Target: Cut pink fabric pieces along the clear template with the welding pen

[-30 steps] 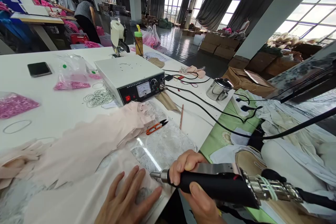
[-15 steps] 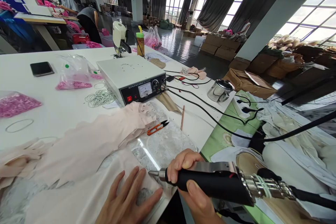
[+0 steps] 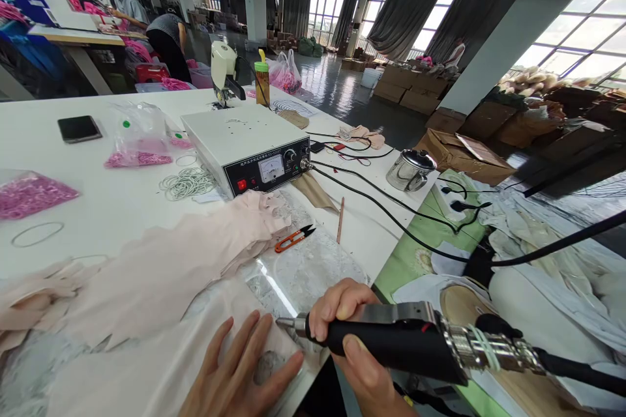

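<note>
My left hand (image 3: 239, 361) lies flat with spread fingers on a pale pink fabric piece (image 3: 127, 374), pressing it against the grey marbled board (image 3: 313, 267). My right hand (image 3: 355, 339) is wrapped round a black ultrasonic welding gun (image 3: 391, 345) with a metal lever on top. Its pointed metal tip meets the fabric edge just right of my left fingertips; whether it presses in, I cannot tell. More cut pink fabric (image 3: 171, 260) is heaped beyond my left hand. Orange-handled thread snips (image 3: 293, 238) rest on the board.
Behind the fabric stands a white control box (image 3: 244, 143), with black cables (image 3: 391, 199) running right. A pencil (image 3: 340, 220), a steel mug (image 3: 411, 169), rubber bands (image 3: 188, 184), a phone (image 3: 79, 129) and bags of pink pieces (image 3: 34, 194) lie around. White fabric parts (image 3: 542, 293) are piled at right.
The welding gun's rear end has swung very slightly left and down, while its tip stays at the fabric edge. My left hand keeps its place.
</note>
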{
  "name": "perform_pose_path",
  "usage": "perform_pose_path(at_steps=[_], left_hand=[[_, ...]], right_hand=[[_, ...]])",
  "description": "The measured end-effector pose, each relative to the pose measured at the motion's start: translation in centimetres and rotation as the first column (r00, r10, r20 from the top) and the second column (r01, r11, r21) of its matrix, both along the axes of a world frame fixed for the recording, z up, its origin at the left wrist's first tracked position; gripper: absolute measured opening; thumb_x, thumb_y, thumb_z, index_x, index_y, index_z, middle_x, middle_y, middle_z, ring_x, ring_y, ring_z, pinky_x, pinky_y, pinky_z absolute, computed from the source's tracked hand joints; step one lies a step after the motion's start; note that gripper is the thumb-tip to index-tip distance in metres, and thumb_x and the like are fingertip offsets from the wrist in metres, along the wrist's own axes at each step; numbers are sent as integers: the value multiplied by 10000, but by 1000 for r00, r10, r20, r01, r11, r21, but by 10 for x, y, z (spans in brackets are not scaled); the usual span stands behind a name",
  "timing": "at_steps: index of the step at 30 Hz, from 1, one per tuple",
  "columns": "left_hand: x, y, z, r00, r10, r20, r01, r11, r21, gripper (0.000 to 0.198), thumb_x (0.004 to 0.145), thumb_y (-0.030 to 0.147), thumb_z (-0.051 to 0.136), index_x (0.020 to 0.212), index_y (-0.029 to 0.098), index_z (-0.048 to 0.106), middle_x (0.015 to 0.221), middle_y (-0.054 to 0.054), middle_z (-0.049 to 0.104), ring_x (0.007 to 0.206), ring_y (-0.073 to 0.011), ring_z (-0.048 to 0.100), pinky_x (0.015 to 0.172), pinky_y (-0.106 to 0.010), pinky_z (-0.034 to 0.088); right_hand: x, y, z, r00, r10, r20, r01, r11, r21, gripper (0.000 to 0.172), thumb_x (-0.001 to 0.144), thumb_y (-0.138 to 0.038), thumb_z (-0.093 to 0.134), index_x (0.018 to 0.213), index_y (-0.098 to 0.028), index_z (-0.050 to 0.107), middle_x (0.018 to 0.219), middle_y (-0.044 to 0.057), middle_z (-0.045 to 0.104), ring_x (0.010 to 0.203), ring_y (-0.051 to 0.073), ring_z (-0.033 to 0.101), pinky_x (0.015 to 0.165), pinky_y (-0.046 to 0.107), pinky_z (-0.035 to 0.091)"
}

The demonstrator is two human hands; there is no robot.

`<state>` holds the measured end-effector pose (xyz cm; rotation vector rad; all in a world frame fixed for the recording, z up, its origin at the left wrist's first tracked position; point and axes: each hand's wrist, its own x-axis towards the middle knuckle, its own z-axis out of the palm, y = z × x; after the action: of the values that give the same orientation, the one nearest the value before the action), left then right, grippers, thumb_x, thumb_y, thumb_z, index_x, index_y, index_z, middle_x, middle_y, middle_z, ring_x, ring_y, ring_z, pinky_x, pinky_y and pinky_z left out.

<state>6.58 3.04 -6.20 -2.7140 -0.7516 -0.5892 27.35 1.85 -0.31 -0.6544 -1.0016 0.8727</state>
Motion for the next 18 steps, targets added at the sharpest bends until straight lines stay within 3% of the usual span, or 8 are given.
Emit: perform_pose_path(at_steps=[5, 11, 12, 14, 16, 18], left_hand=[[-1, 0, -2, 1000, 6, -18, -6, 1000, 11, 667, 927, 744, 503, 1521, 459, 398, 1430, -147, 543, 1311, -380, 513, 1141, -579, 236], [-13, 8, 32, 997, -40, -71, 36, 997, -64, 582, 1014, 660, 399, 1533, 395, 409, 1473, -134, 531, 1332, -332, 524, 1050, -466, 413], [-22, 10, 36, 998, -24, -56, 20, 997, -76, 516, 1044, 569, 414, 1521, 373, 437, 1481, -105, 532, 1315, -296, 544, 1044, -419, 436], [-48, 13, 37, 992, 122, 35, -117, 984, -132, 413, 1085, 447, 369, 1456, 347, 519, 1448, -52, 562, 1231, -230, 605, 994, -338, 487], [-85, 15, 29, 958, 280, 67, -263, 945, -197, 388, 1079, 470, 374, 1360, 324, 598, 1359, -28, 615, 1090, -212, 670, 903, -317, 543], [-125, 12, 14, 921, 386, 55, -369, 908, -199, 392, 1063, 498, 381, 1281, 304, 642, 1263, -17, 650, 984, -231, 696, 849, -373, 566]], right_hand=[[1, 1, -5, 1000, -10, 15, 11, 1000, -7, 151, 907, -405, 636, 935, -280, 557, 802, -5, 554, 597, 155, 558, 561, 334, 475], [9, 2, 0, 981, -89, -170, 94, 995, 17, 158, 853, -386, 650, 948, -261, 630, 834, -8, 531, 579, 122, 559, 544, 298, 465], [13, 3, 1, 971, -120, -207, 126, 992, 17, 159, 837, -377, 653, 937, -254, 643, 828, -7, 528, 573, 121, 553, 536, 296, 460], [20, 4, 0, 950, -179, -254, 191, 981, 21, 164, 807, -358, 654, 922, -243, 666, 811, -4, 527, 559, 122, 538, 523, 298, 449], [27, 6, -5, 930, -235, -282, 249, 968, 15, 174, 786, -340, 643, 915, -231, 684, 800, 3, 530, 549, 127, 529, 513, 302, 436], [33, 8, -12, 913, -274, -302, 289, 957, 4, 188, 764, -327, 633, 902, -216, 697, 790, 8, 538, 542, 127, 524, 506, 301, 428]])
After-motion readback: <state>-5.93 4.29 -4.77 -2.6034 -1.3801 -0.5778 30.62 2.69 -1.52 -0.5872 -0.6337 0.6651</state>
